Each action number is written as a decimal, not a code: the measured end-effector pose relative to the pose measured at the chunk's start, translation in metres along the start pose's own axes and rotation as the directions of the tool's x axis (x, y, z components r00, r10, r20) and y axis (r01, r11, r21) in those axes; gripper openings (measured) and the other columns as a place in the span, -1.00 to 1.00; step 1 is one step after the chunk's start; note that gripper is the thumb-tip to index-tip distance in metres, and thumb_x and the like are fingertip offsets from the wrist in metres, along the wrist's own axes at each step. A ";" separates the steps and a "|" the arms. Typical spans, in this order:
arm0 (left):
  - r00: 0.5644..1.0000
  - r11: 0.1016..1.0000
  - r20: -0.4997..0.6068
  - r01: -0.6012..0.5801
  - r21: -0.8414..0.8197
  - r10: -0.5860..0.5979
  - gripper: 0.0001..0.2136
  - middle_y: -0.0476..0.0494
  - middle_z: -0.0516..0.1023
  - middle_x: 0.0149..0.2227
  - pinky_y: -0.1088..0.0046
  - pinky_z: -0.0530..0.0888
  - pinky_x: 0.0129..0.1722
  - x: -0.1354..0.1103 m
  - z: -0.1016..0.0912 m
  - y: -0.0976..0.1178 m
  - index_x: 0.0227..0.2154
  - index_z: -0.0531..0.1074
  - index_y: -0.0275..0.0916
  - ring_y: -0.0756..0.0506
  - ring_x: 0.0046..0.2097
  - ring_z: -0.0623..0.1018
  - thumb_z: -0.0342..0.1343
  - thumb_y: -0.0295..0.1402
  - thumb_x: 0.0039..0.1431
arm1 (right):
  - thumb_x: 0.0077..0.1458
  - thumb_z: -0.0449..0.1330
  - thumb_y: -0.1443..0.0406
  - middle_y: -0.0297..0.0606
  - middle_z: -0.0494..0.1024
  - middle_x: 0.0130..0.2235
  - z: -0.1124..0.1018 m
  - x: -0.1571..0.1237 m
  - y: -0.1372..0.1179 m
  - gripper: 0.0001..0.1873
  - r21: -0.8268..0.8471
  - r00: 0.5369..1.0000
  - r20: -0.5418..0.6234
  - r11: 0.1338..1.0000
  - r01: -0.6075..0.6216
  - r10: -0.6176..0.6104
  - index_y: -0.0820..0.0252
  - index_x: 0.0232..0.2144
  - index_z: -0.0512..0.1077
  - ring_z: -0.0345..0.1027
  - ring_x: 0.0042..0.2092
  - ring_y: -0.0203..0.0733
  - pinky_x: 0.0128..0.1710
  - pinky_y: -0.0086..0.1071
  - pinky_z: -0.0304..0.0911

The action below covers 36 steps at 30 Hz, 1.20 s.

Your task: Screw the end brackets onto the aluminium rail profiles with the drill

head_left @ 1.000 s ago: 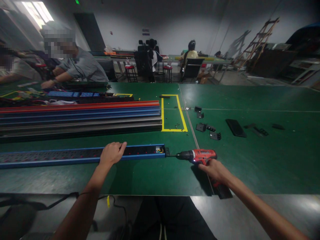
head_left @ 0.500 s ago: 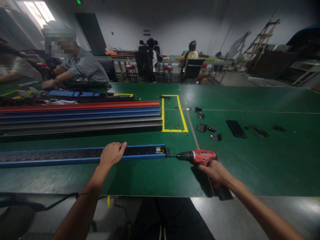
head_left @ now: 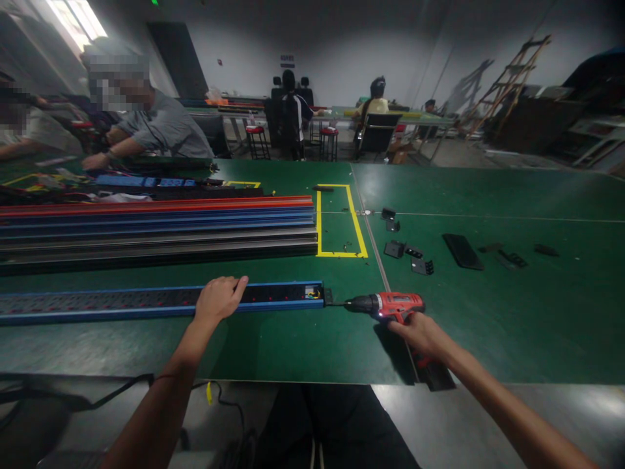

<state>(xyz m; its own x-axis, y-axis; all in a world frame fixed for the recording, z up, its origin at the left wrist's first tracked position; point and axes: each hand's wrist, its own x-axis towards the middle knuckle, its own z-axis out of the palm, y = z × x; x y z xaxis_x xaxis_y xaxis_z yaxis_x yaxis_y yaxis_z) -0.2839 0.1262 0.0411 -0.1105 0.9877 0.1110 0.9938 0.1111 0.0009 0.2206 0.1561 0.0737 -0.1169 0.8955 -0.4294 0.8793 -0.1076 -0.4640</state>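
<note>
A long blue power strip rail (head_left: pixel 122 303) lies across the green table (head_left: pixel 512 312) in front of me. My left hand (head_left: pixel 219 298) rests on top of it, fingers curled over its far edge. My right hand (head_left: pixel 420 332) grips the handle of a red cordless drill (head_left: pixel 390 305). The drill lies level, and its bit points left into the rail's open right end (head_left: pixel 312 294), where coloured wires show.
A stack of long red, blue and black rails (head_left: pixel 156 228) lies behind the strip. A yellow taped rectangle (head_left: pixel 339 221) marks the table's middle. Small black parts (head_left: pixel 410 251) and a flat black plate (head_left: pixel 461 251) lie to the right. Other people work at the far left and at back tables.
</note>
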 end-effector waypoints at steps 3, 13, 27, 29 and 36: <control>1.000 1.000 -0.007 -0.003 -0.002 0.003 -0.32 -0.35 0.68 -0.28 0.22 0.47 -0.14 0.000 0.000 0.000 -0.39 0.62 -0.25 -0.31 -0.16 0.65 -0.38 -0.04 0.46 | 0.12 0.15 0.07 -0.24 0.52 -0.49 0.000 -0.001 -0.002 -0.67 -0.005 1.000 -0.010 1.000 0.010 -0.010 0.14 -0.55 0.39 0.36 -0.44 -0.17 -0.39 -0.30 0.20; 0.998 0.999 -0.048 -0.049 -0.004 0.049 -0.35 -0.35 0.66 -0.33 0.21 0.47 -0.18 0.000 0.000 -0.001 -0.42 0.60 -0.24 -0.30 -0.21 0.64 -0.36 -0.07 0.46 | 0.10 0.16 0.04 -0.22 0.51 -0.51 0.001 -0.002 -0.003 -0.65 0.004 1.000 -0.015 1.000 -0.021 0.021 0.13 -0.57 0.38 0.37 -0.46 -0.15 -0.42 -0.30 0.19; 0.997 0.998 -0.055 -0.056 -0.006 0.056 -0.33 -0.36 0.65 -0.34 0.19 0.46 -0.18 -0.001 0.003 -0.002 -0.40 0.61 -0.25 -0.32 -0.20 0.64 -0.37 -0.04 0.47 | 0.10 0.16 0.00 -0.23 0.52 -0.51 0.001 -0.002 -0.001 -0.62 -0.007 0.999 -0.031 1.000 0.012 -0.013 0.14 -0.55 0.42 0.40 -0.45 -0.14 -0.43 -0.31 0.20; 0.997 0.998 -0.057 -0.057 -0.005 0.056 -0.33 -0.36 0.65 -0.35 0.20 0.46 -0.18 -0.001 0.003 -0.002 -0.40 0.61 -0.24 -0.32 -0.20 0.64 -0.37 -0.04 0.47 | 0.11 0.16 0.01 -0.24 0.52 -0.51 0.002 -0.002 -0.001 -0.63 -0.004 0.999 -0.025 1.000 0.025 -0.026 0.13 -0.56 0.40 0.40 -0.45 -0.15 -0.43 -0.32 0.20; 0.997 0.999 -0.055 -0.051 -0.016 0.050 -0.33 -0.35 0.65 -0.34 0.20 0.46 -0.17 0.000 0.004 -0.003 -0.41 0.61 -0.23 -0.31 -0.20 0.64 -0.38 -0.03 0.46 | 0.12 0.16 0.06 -0.24 0.53 -0.51 0.002 -0.001 0.001 -0.67 0.006 0.999 -0.034 1.000 0.023 -0.023 0.15 -0.54 0.40 0.38 -0.46 -0.18 -0.44 -0.33 0.19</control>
<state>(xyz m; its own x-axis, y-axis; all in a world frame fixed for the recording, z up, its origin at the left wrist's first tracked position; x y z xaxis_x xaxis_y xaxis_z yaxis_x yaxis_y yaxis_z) -0.2871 0.1258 0.0374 -0.0596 0.9845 0.1650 0.9982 0.0586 0.0111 0.2211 0.1541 0.0720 -0.1214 0.9118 -0.3923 0.8735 -0.0896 -0.4785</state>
